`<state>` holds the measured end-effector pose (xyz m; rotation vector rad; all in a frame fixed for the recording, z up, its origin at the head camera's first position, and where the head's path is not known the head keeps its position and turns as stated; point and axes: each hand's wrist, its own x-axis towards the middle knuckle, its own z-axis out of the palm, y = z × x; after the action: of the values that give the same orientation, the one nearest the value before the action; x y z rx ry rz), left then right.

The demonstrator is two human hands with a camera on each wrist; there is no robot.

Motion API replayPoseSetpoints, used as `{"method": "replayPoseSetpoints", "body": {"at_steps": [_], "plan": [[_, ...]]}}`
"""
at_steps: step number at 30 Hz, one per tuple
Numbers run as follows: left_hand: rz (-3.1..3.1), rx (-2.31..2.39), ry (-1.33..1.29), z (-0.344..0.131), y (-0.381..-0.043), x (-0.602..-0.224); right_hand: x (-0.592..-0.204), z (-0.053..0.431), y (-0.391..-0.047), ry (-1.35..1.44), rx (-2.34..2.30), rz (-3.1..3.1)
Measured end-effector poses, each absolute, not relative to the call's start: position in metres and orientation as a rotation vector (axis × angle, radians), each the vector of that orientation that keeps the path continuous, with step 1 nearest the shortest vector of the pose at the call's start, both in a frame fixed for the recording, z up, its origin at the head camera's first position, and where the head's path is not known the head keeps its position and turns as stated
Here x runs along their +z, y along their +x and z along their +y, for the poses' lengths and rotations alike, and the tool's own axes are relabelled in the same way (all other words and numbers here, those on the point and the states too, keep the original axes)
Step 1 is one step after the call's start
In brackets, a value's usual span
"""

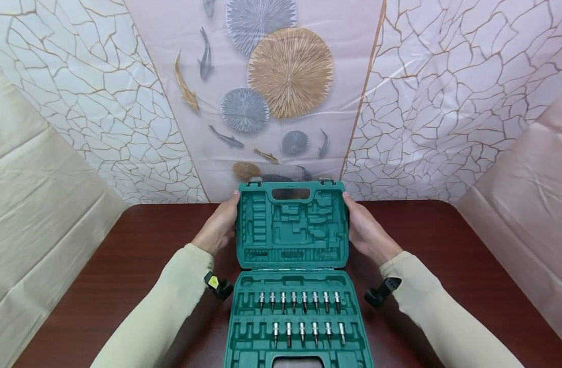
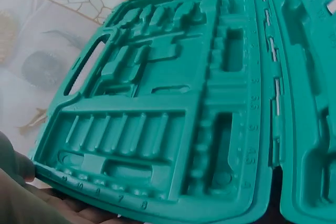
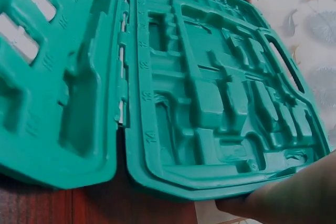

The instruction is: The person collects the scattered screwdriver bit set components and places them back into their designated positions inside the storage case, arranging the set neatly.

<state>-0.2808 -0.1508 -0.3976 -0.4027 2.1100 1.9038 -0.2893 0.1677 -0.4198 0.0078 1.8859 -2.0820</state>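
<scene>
A green plastic tool case stands unfolded in the head view, its lid (image 1: 290, 236) raised at the far side and its base (image 1: 292, 276) lying toward me. My left hand (image 1: 222, 225) grips the lid's left edge, thumb at the front and fingers behind. On the opposite edge, my right hand (image 1: 369, 232) holds the lid in the same way. Moulded recesses and a handle slot show inside the lid, with no tools in them. Two rows of silver bit sockets (image 1: 305, 301) sit in the base. The left wrist view shows size numbers along the lid (image 2: 202, 51) and the metal hinge pin.
The case rests on a dark red-brown wooden table (image 1: 147, 255). Behind it hangs a patterned backdrop (image 1: 290, 148), with pale fabric sheets (image 1: 37, 204) at both sides. Two metal latches (image 1: 254, 181) stick up from the lid's top edge. The base's near end runs out of the head view.
</scene>
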Motion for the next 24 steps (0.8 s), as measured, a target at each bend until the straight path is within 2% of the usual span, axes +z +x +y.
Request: {"method": "replayPoseSetpoints", "body": {"at_steps": [13,24], "plan": [[2.127,1.863,-0.407,-0.152,-0.286,-0.375,-0.419,0.166,-0.299,-0.120,-2.215,1.930],[2.091,2.015,-0.194,-0.153,-0.279,-0.370,-0.402,0.159,-0.295,-0.132,-1.986,2.139]]}}
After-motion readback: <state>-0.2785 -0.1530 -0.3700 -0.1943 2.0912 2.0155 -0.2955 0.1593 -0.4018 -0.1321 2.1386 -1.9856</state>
